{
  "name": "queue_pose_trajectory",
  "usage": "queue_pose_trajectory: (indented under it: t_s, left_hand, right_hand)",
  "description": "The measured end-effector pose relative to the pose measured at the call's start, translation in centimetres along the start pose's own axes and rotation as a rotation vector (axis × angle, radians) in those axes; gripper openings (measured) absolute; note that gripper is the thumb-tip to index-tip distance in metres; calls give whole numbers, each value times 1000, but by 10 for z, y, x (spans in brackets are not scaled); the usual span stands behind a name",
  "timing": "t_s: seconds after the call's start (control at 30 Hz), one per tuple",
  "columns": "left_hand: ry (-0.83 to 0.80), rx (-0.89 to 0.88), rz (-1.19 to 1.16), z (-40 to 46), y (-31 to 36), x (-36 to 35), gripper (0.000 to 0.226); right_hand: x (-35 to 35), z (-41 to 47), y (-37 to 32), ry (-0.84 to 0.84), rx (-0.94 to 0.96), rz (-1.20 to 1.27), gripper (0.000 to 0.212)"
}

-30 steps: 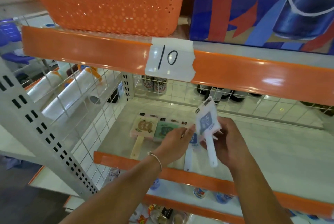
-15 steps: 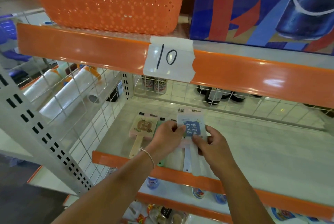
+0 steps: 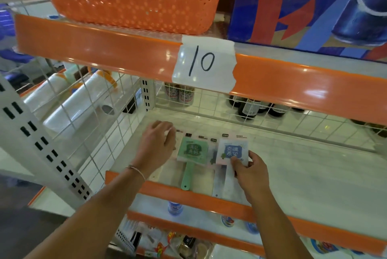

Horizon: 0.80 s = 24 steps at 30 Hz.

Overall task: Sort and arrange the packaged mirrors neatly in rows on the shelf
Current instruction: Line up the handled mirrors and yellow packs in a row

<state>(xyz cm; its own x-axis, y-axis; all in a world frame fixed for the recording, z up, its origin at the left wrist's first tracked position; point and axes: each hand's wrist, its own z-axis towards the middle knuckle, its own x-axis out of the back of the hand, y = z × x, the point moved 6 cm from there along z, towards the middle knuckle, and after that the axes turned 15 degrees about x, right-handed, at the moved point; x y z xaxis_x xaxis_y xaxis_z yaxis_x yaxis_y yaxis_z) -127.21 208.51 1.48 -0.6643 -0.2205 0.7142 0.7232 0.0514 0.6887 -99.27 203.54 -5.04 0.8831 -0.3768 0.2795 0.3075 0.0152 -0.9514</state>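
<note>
We see two packaged mirrors lying flat near the front left corner of the shelf point(image 3: 314, 175), side by side with handles pointing to the front edge. The green mirror point(image 3: 191, 154) lies to the left; its handle reaches the orange front lip. The blue mirror point(image 3: 231, 154) lies just beside it on the right. Our right hand point(image 3: 250, 173) rests on the blue mirror's lower right corner, thumb and fingers point(image 3: 237, 161) pinching that corner of the pack. Our left hand point(image 3: 157, 147) hovers by the green mirror's left edge, fingers loosely curled, holding nothing we can make out; it covers whatever lies beneath it. A tape label point(image 3: 204, 63) reading 10 sticks to the shelf lip above
</note>
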Motion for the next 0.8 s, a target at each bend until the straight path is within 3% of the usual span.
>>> queue_pose_trajectory:
  t_s: [0.13, 0.3, 0.43, 0.57, 0.8]
  left_hand:
    - [18, 76, -5, 5, -37, 11, 35]
    - [-140, 173, -37, -1, -68, -3, 44]
    - [-193, 235, 4, -6, -75, -15, 50]
    - [-221, 258, -14, -6, -83, -17, 54]
    - [-151, 205, -2, -7, -82, -21, 31]
  right_hand:
    - [-6, 1, 12, -14, -1, -90, 25]
    - [-17, 1, 14, -52, 15, -156, 23]
    - [-21, 3, 10, -99, 86, -348, 16]
    - [-24, 7, 15, -97, 109, -503, 30]
    - [-27, 2, 14, -156, 47, -653, 41]
